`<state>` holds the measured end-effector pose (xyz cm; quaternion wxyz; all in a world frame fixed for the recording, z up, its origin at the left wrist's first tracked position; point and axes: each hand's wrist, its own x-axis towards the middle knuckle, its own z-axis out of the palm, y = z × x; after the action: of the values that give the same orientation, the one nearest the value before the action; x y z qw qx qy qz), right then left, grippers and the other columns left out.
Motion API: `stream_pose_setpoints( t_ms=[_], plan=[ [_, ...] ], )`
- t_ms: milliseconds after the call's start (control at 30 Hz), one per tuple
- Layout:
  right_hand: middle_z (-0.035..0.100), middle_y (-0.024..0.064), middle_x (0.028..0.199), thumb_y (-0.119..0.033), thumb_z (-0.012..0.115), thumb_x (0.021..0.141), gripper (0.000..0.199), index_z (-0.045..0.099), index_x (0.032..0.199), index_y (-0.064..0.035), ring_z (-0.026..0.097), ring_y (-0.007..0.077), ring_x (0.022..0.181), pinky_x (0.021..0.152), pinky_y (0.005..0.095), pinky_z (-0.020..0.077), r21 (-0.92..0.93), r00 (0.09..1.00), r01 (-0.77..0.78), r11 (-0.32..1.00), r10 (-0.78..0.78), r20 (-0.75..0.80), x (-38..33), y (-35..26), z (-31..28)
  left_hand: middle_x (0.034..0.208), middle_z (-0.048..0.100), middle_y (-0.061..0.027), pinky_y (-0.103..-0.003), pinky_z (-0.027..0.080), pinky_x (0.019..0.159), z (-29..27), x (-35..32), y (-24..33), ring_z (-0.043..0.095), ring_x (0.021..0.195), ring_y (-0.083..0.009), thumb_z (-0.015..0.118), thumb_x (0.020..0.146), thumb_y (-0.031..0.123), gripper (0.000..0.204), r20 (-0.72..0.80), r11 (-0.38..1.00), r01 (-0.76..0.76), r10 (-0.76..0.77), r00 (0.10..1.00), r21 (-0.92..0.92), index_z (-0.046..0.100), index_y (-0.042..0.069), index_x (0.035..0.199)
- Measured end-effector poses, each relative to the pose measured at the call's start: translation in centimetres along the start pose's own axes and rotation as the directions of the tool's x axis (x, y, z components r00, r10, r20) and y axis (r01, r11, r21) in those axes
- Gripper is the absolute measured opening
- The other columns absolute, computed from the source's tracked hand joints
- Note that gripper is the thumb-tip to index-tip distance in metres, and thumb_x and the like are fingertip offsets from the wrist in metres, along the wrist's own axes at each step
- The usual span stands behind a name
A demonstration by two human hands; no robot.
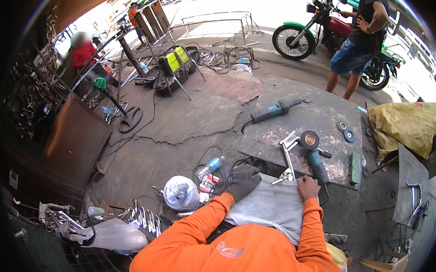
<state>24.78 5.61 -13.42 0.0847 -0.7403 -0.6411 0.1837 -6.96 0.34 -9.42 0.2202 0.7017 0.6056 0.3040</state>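
Gloved left hand (pixel 244 181) flat, fingers spread on grey cloth (pixel 268 206) over lap. Bare right hand (pixel 307 187) fingers curled, pinning bracket (pixel 288 156) by grinder (pixel 314 157) at desk (pixel 276 133) edge; best kept steady.

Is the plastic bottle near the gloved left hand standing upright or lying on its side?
Lying on its side. The bottle rests flat on the ground, cap end pointing up-right, just left of the left hand.

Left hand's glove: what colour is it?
Dark grey; the left hand wears it, resting on a pale grey cloth. Head view shows it best.
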Motion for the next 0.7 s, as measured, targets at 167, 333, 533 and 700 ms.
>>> stream_pose_setpoints(
  t_ms=[167,333,533,700],
  plan=[
    [0.080,0.0114,0.117,-0.039,0.061,0.098,0.037,0.080,0.106,-0.0090,0.066,0.0394,0.119,0.104,0.0634,0.0470,-0.013,1.000,-0.018,1.000,0.018,-0.003,-0.08,-0.28,-0.07,0.116,0.076,-0.0201,-0.047,0.055,0.101,0.04,0.00,-0.03,0.071,0.112,-0.0400,0.077,0.095,0.023,0.031,-0.036,0.998,-0.052,0.051,0.998,-0.021,0.076,0.000,0.116],
    [0.080,0.0150,0.116,-0.044,0.063,0.096,0.039,0.079,0.108,-0.0104,0.067,0.0429,0.120,0.106,0.0648,0.0463,0.025,1.000,-0.016,1.000,0.015,0.017,0.05,0.01,0.16,0.122,0.076,-0.0208,-0.046,0.054,0.106,0.39,0.18,-0.66,0.071,0.117,-0.0393,0.079,0.094,0.026,0.037,0.033,1.000,0.008,-0.009,0.999,0.003,0.076,0.001,0.122],
    [0.081,0.0143,0.113,-0.043,0.064,0.095,0.037,0.081,0.104,-0.0121,0.067,0.0419,0.121,0.104,0.0638,0.0484,0.008,1.000,-0.026,1.000,0.026,-0.006,0.23,0.34,0.83,0.129,0.074,-0.0209,-0.046,0.052,0.110,0.89,-0.34,-0.07,0.069,0.124,-0.0392,0.080,0.092,0.027,0.045,-0.230,0.975,-0.104,0.149,0.962,0.197,0.072,0.004,0.130],
    [0.081,0.0141,0.117,-0.043,0.063,0.095,0.038,0.081,0.108,-0.0116,0.066,0.0418,0.122,0.106,0.0645,0.0471,-0.002,0.999,-0.023,1.000,0.023,0.027,0.30,0.10,0.55,0.118,0.076,-0.0186,-0.046,0.054,0.104,0.33,0.04,-0.35,0.069,0.117,-0.0382,0.079,0.093,0.025,0.032,0.000,0.999,-0.040,0.040,0.999,0.014,0.076,0.001,0.114]
  ],
)
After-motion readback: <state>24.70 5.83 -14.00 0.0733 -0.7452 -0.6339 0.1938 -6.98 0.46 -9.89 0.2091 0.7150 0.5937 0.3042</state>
